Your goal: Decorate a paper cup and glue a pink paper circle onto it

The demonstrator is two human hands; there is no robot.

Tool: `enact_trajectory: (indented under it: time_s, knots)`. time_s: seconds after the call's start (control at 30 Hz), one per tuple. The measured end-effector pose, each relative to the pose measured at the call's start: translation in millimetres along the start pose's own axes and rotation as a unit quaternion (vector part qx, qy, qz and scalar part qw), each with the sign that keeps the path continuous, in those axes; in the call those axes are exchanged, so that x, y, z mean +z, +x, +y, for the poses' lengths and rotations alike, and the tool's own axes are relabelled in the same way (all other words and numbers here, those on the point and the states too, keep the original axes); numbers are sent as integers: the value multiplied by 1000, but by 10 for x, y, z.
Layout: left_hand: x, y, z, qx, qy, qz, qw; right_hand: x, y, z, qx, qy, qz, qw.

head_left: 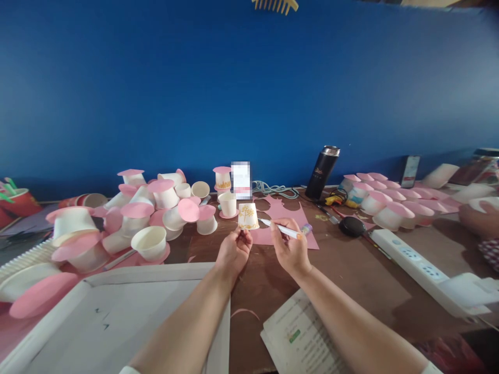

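A small white paper cup (248, 215) with yellow-orange flower drawings stands upside down in the middle, held at its lower edge by the fingertips of my left hand (236, 249). My right hand (290, 248) grips a white pen with an orange end (286, 228), its tip pointing left, close to the cup's right side. Whether the tip touches the cup I cannot tell. Behind the decorated cup is an upright white cup (227, 204) on a pink disc. Cut pink paper (286, 213) lies behind and beneath my right hand.
Many white cups with pink discs crowd the left (152, 243) and right (393, 214). A black bottle (322, 171), power strip (413, 267), booklet (300, 332) and white board (144, 322) surround my arms. Another person's hand (477, 218) holds something white at far right.
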State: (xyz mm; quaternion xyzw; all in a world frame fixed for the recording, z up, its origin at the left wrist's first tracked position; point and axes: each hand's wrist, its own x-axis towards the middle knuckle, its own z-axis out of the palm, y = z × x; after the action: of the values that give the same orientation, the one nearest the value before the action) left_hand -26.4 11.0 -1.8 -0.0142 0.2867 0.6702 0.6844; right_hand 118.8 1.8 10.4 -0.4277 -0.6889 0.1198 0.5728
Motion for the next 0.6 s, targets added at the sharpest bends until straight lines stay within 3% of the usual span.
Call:
enact_trajectory:
  time_s: [0.37, 0.6]
  knots:
    - [-29, 0, -59, 56, 27, -24, 998, 3, -13, 3, 22, 25, -35, 999]
    - [-45, 13, -79, 52, 26, -46, 997, 14, -21, 1, 26, 29, -44, 998]
